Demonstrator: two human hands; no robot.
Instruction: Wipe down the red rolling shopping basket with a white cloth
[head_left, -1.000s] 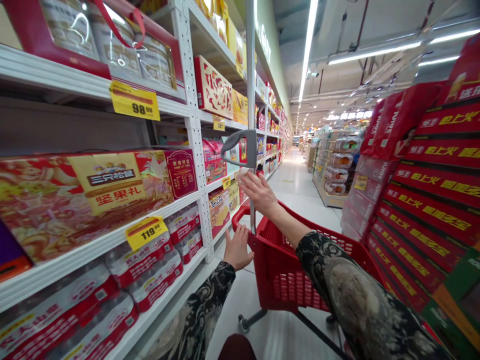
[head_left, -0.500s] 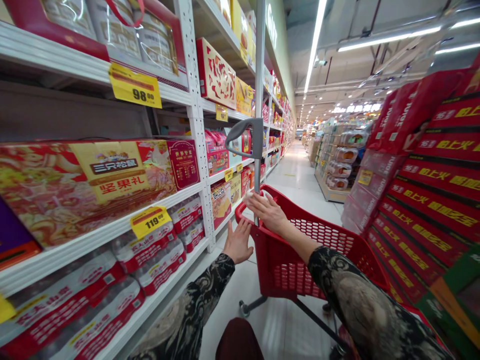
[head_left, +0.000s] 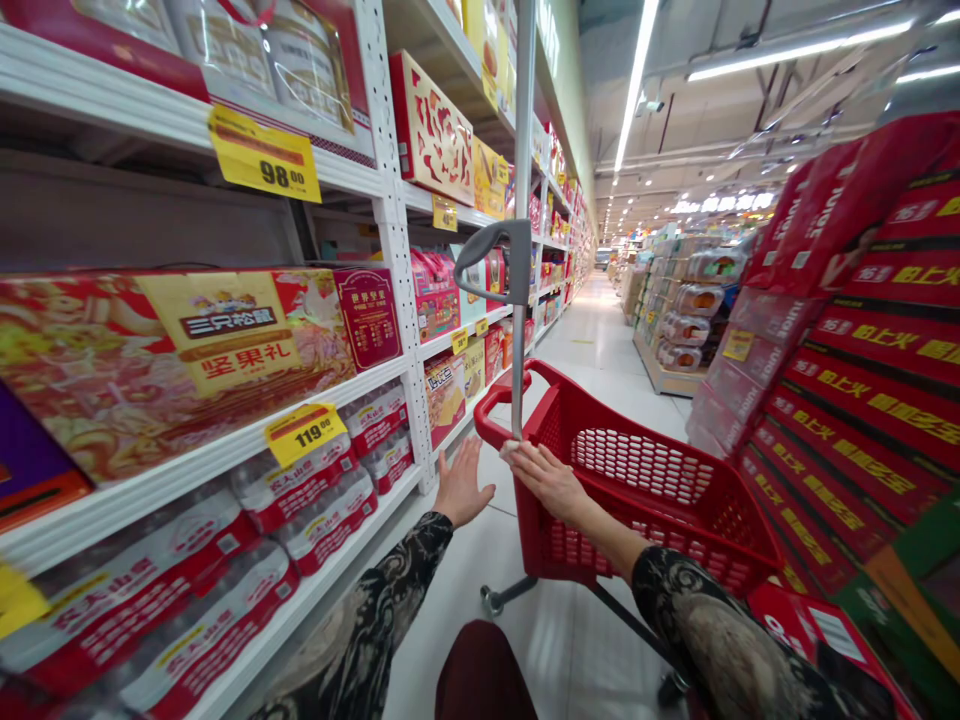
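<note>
A red shopping cart (head_left: 652,480) with a perforated plastic basket stands before me. A grey pole (head_left: 519,365) with a curved grey handle (head_left: 495,262) rises at its near left end. My right hand (head_left: 551,485) lies against the basket's outer end, just below the foot of the pole. Under its fingertips is a small crumpled white wipe (head_left: 509,449), mostly covered. Left of the cart, my left hand (head_left: 461,488) hangs in the air, fingers apart and holding nothing. The cart's red loop rim (head_left: 489,405) is just above that hand.
White shelving (head_left: 401,240) with gift boxes (head_left: 247,330) and packs of bottled water (head_left: 217,600) lines the left. Stacked red cartons (head_left: 862,400) rise close on the right. A tiled aisle (head_left: 592,320) runs ahead, past a display stack (head_left: 682,300).
My right hand has slid down from the rim beside the pole to the basket's outer end, with the white wipe. My left hand has moved slightly left, away from the cart.
</note>
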